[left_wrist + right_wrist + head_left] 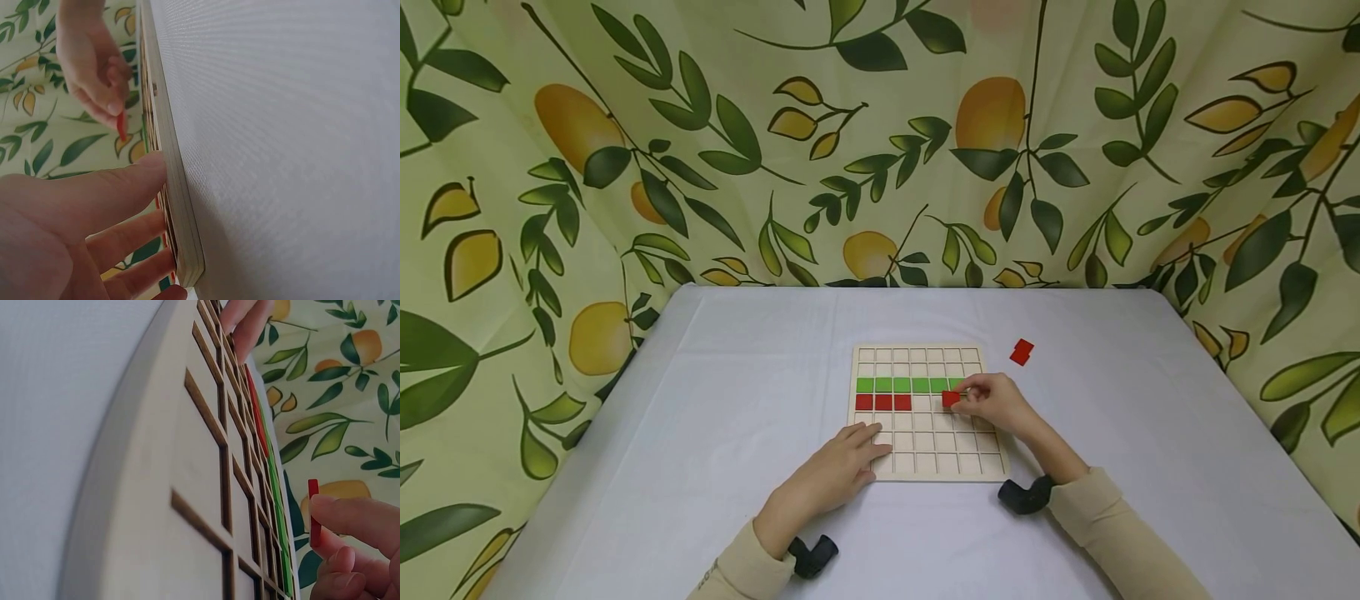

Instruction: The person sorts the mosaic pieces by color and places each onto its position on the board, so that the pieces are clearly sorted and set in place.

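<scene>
A pale wooden grid board [925, 462] lies on the table. One of its rows holds several green square tiles [902, 385]; the row just nearer has three red square tiles [883, 402] at its left end. My right hand [996, 404] pinches a red tile [314, 512] between thumb and fingers, held above the board's right part, in the row of red tiles. In the right wrist view a gap shows between that tile and the board. My left hand [838, 467] rests on the board's left front edge with its fingers spread, and its thumb [150, 172] touches the rim.
Two loose red tiles [1021, 352], partly overlapping, lie on the white tablecloth [737, 375] beyond the board's right far corner. A curtain [880, 167] printed with leaves and fruit hangs behind the table. Each wrist carries a black device [1026, 496].
</scene>
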`<state>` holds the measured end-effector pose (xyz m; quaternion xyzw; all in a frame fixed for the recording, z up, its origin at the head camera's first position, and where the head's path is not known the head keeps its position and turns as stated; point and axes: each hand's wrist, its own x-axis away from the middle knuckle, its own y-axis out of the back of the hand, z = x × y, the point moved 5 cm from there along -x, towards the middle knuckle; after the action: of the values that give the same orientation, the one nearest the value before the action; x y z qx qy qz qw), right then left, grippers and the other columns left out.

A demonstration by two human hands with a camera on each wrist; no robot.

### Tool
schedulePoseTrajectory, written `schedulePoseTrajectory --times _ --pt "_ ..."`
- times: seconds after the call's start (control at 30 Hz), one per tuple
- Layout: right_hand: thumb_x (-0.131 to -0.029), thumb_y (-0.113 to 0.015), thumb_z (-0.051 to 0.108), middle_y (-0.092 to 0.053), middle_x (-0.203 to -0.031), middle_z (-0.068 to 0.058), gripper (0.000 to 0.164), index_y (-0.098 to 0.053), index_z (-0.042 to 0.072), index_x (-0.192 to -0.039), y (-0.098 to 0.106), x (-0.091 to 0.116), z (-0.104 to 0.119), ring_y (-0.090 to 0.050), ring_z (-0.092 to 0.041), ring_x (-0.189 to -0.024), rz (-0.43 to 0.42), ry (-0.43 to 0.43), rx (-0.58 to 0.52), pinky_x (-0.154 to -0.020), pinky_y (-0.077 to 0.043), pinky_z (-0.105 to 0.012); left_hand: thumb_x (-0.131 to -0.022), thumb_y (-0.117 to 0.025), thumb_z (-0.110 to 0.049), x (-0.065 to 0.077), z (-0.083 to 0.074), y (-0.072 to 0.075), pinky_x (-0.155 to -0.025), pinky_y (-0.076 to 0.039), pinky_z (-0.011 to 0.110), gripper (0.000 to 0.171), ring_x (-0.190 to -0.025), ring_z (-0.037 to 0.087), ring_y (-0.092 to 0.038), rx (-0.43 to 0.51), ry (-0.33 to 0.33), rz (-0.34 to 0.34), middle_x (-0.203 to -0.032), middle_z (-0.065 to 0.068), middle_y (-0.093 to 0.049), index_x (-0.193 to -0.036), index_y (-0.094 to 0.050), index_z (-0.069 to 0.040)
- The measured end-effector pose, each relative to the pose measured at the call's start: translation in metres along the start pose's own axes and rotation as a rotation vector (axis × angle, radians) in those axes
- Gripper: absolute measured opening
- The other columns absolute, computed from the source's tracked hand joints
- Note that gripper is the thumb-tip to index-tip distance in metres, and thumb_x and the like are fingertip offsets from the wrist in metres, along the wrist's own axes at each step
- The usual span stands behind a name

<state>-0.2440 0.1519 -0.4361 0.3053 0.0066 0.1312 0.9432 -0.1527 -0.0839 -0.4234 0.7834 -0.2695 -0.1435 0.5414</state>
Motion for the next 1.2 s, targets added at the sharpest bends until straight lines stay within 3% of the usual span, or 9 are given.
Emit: schedulePoseTrajectory --times 1.2 --pt "-0.079 -0.076 0.007 -0.046 -0.063 0.002 0.024 -0.069 -0.004 -0.100 -0.023 -0.011 0.011 -0.043 -0.012 -0.059 0.022 -0.018 -0.033 -0.048 -0.032 -0.016 -0.092 -0.063 -0.015 0.001 -0.001 0.001 -0.112 -0.043 0.049 0.040 -0.137 0.036 -0.043 0.007 0.006 0.002 -0.148 0.013 -0.047 -0.131 -0.060 -0.012"
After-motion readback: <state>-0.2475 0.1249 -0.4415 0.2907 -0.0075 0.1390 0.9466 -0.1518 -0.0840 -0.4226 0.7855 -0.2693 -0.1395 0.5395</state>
